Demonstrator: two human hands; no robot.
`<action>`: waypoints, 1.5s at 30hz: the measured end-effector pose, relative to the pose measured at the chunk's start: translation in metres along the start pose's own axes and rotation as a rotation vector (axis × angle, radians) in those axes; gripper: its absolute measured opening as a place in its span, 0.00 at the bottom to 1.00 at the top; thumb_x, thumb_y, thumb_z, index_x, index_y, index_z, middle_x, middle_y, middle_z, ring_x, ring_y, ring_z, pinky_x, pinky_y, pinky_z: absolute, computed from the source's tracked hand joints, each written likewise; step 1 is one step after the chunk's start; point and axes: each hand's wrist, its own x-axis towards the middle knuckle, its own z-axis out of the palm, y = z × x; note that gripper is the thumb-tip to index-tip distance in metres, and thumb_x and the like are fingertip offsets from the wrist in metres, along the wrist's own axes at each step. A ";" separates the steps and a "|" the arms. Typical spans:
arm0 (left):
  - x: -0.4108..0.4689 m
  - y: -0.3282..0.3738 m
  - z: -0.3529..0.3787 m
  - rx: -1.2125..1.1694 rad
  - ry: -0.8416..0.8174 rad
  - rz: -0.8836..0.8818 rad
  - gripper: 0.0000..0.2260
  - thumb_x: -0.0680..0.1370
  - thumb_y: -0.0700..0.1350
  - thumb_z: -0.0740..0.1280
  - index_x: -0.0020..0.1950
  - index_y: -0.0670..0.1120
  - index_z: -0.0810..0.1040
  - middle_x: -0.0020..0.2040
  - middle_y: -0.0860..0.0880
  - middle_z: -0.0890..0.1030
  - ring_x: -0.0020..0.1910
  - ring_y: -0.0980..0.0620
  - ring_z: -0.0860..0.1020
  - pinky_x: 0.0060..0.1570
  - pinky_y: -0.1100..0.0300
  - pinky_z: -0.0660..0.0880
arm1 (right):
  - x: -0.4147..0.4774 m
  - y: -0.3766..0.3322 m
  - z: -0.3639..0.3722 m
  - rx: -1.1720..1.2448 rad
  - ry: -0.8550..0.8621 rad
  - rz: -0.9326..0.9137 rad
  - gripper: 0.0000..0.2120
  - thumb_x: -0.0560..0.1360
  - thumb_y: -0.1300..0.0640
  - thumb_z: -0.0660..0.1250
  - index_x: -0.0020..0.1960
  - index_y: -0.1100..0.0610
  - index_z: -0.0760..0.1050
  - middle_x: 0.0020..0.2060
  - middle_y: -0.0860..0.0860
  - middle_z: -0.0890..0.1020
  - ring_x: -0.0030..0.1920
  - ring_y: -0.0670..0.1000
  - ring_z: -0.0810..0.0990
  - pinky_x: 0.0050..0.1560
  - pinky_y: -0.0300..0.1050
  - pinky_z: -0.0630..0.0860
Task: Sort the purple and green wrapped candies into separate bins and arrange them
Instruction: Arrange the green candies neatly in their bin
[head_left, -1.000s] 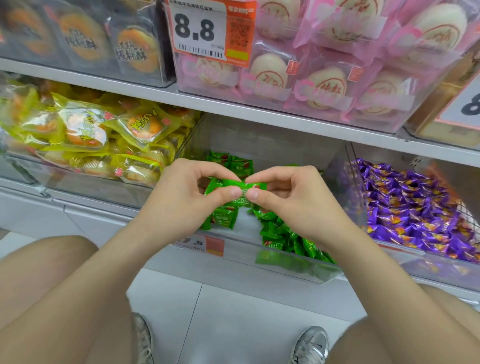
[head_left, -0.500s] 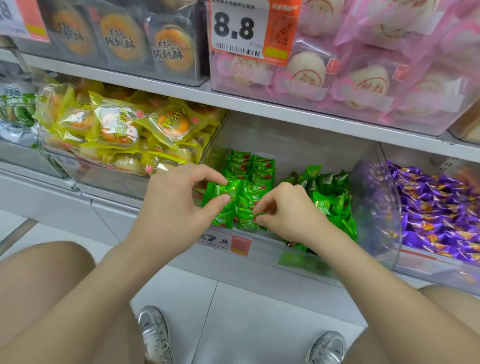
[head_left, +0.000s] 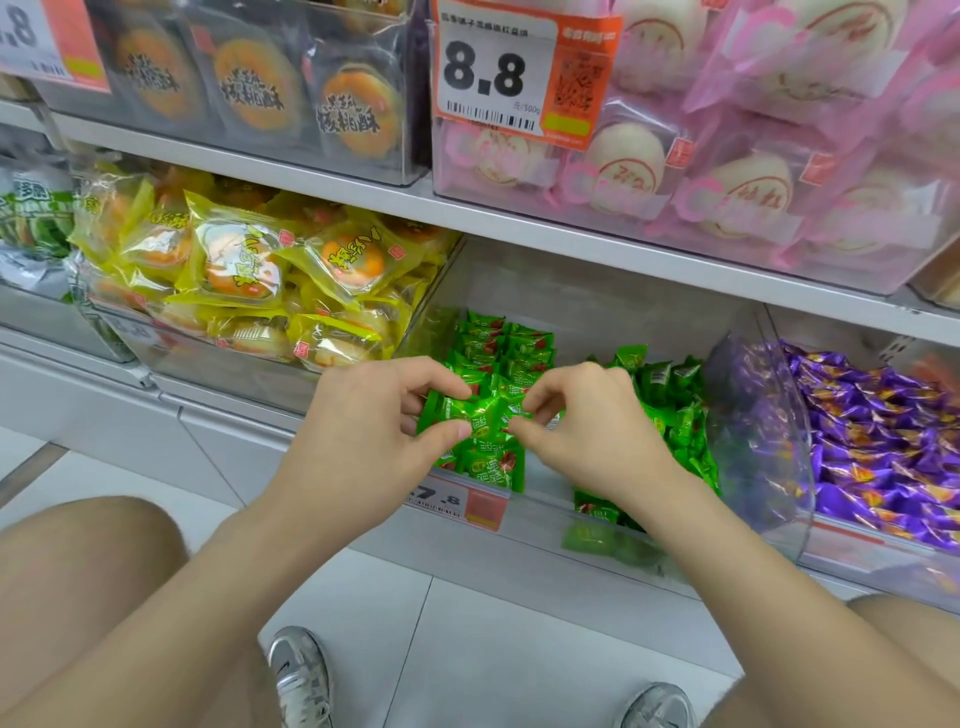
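Bright, even shop light falls from above with only soft shadows under the shelf (head_left: 571, 244), glare streaks the pink wrappers (head_left: 753, 78) and purple candies (head_left: 883, 441), and the wide lens bends and softens the edges.

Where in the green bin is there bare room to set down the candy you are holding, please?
A bare strip of bin floor lies between the neat rows on the left and the loose pile on the right, just below the right hand. The rows and the pile themselves are crowded.
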 end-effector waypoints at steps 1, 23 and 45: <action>0.000 0.001 0.000 0.004 -0.002 0.002 0.10 0.72 0.51 0.82 0.50 0.60 0.87 0.40 0.61 0.82 0.42 0.59 0.82 0.45 0.58 0.82 | -0.002 -0.003 -0.006 0.133 0.061 -0.027 0.05 0.76 0.48 0.73 0.47 0.48 0.85 0.37 0.43 0.85 0.41 0.43 0.84 0.56 0.51 0.81; 0.001 -0.003 0.012 0.090 -0.069 0.105 0.08 0.77 0.40 0.74 0.48 0.54 0.86 0.44 0.60 0.84 0.40 0.60 0.83 0.43 0.61 0.81 | -0.004 0.014 0.000 0.067 -0.374 0.013 0.10 0.72 0.45 0.80 0.50 0.46 0.86 0.36 0.44 0.85 0.45 0.42 0.81 0.53 0.47 0.80; 0.001 -0.002 0.017 0.143 -0.127 0.128 0.07 0.78 0.42 0.73 0.50 0.54 0.87 0.44 0.60 0.83 0.40 0.61 0.82 0.43 0.59 0.82 | -0.005 0.008 0.016 -0.053 -0.222 -0.044 0.10 0.65 0.45 0.81 0.37 0.48 0.84 0.34 0.42 0.82 0.42 0.46 0.82 0.46 0.51 0.84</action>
